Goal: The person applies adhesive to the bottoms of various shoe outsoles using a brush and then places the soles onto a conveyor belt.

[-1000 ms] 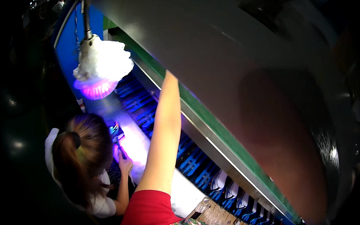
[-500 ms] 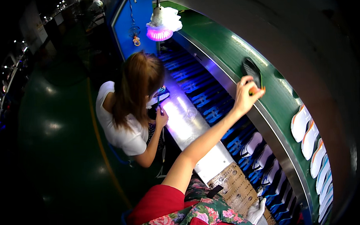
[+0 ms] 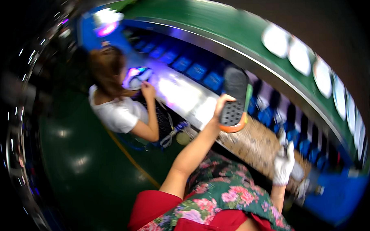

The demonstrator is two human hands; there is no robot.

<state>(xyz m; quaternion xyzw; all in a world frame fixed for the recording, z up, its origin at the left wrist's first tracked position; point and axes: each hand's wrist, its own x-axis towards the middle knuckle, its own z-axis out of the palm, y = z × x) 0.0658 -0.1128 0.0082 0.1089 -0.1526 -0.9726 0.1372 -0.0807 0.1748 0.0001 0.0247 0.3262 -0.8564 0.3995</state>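
My bare left hand (image 3: 222,108) grips a shoe sole (image 3: 237,91) by its side, over the metal ledge. The sole's dark face is toward me, with a patch of small holes at the near end and an orange and green rim. My right hand (image 3: 282,167), in a white knitted glove, is low over the brown-taped work surface (image 3: 251,143). A slim pale thing (image 3: 282,135) rises at its fingertips, too blurred to name, and the fingers look closed around it.
A green belt (image 3: 214,18) curves along the far side, carrying several white shoe parts (image 3: 299,56). Below it runs a rack of blue holders (image 3: 195,70). At left a co-worker (image 3: 115,97) in a white top handles a shoe part (image 3: 137,78) beside a glowing lamp (image 3: 107,22).
My left hand has lifted the sole off the green belt and brought it toward me, over the ledge. The view has turned to the right. My gloved hand now shows more fully.
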